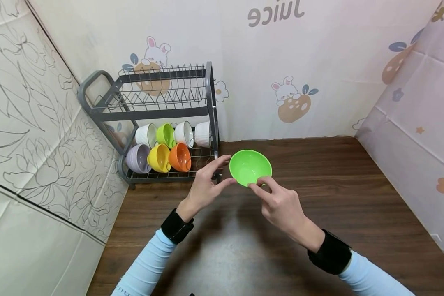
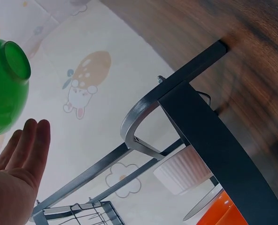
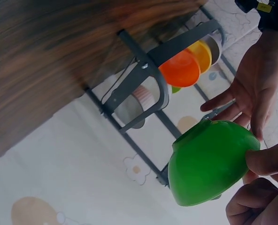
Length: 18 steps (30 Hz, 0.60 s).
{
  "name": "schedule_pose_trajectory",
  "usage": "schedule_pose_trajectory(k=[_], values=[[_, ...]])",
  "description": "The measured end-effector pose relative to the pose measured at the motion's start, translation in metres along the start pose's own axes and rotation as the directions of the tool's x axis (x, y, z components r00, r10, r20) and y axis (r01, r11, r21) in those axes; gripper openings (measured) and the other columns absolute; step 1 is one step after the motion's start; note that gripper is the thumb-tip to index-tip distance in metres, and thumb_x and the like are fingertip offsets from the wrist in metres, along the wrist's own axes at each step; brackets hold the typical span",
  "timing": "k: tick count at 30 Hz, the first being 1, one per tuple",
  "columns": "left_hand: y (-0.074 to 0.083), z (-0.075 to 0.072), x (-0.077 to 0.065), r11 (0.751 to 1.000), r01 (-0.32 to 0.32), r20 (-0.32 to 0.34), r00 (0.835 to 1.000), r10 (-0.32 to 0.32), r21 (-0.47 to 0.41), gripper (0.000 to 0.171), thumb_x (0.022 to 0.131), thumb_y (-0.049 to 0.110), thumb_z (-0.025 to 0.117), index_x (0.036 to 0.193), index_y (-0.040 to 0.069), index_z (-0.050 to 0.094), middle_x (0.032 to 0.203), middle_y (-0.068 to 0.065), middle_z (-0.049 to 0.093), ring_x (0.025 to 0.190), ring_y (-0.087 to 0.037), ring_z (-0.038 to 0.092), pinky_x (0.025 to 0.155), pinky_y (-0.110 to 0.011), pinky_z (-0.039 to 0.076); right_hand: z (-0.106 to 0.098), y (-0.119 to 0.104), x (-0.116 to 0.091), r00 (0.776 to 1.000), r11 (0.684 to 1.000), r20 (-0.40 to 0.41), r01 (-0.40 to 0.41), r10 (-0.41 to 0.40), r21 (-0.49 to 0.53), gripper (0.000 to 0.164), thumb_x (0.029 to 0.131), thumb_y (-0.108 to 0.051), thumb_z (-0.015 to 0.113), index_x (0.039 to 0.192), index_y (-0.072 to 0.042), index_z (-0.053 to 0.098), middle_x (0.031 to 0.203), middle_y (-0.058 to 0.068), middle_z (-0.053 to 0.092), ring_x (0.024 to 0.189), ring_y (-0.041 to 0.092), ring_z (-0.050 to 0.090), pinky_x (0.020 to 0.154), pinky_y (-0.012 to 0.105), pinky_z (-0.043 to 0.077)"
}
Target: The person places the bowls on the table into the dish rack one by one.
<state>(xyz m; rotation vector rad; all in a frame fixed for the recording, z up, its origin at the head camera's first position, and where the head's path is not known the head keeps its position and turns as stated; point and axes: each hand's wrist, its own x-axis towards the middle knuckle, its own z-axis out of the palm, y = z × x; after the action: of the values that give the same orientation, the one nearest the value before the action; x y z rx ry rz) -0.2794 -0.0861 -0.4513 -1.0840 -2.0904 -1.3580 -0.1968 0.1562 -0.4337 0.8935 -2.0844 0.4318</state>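
Observation:
A bright green bowl [image 1: 250, 160] is held up above the wooden table, its inside facing the head view. My right hand [image 1: 284, 205] pinches its near rim between thumb and fingers; the right wrist view shows the same grip on the bowl [image 3: 209, 161]. To the left of the bowl, my left hand [image 1: 202, 188] has its fingers and thumb spread, close to the bowl's side. In the left wrist view, the fingers of the left hand [image 2: 22, 168] are extended beside the bowl [image 2: 5, 101] and a gap shows between them.
A dark two-tier dish rack [image 1: 149, 114] stands at the back left against the wall. On its lower tier sit several bowls, among them an orange bowl [image 1: 179, 157], a yellow bowl [image 1: 159, 158] and a lilac bowl [image 1: 137, 159]. Wire slots form the upper tier.

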Motion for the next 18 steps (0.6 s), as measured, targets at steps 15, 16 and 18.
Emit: schedule_pose_trajectory(k=[15,16,18], values=[[0.0013,0.0041,-0.0044,0.998,-0.028,-0.018,0.999,0.027,-0.061,0.099,0.069,0.010,0.100,0.154,0.003,0.049,0.150,-0.012,0.059,0.129,-0.026,0.063,0.100,-0.032,0.055,0.0034,-0.0100,0.0039,1.000,0.997,-0.006,-0.003,0.004,0.077,0.054,0.070,0.018,0.055,0.110,-0.008,0.079,0.104,0.009,0.064,0.050,0.011,0.036,0.041,0.022,0.027],[0.0014,0.0041,-0.0048,0.997,-0.030,-0.028,0.999,0.028,-0.069,0.099,0.068,0.009,0.100,0.154,0.003,0.050,0.149,-0.013,0.060,0.128,-0.027,0.064,0.100,-0.032,0.056,0.0038,-0.0102,0.0042,1.000,0.997,-0.011,0.000,0.001,0.080,0.054,0.070,0.017,0.055,0.111,-0.008,0.079,0.104,0.009,0.064,0.050,0.011,0.036,0.041,0.021,0.027],[0.0013,0.0039,-0.0059,0.996,-0.032,-0.049,0.998,0.028,-0.088,0.100,0.067,0.009,0.100,0.153,0.003,0.050,0.147,-0.014,0.061,0.127,-0.028,0.065,0.099,-0.033,0.056,0.0042,-0.0107,0.0047,1.000,0.996,-0.017,0.002,0.000,0.090,0.054,0.070,0.017,0.054,0.111,-0.008,0.078,0.104,0.009,0.064,0.050,0.011,0.037,0.041,0.021,0.027]])
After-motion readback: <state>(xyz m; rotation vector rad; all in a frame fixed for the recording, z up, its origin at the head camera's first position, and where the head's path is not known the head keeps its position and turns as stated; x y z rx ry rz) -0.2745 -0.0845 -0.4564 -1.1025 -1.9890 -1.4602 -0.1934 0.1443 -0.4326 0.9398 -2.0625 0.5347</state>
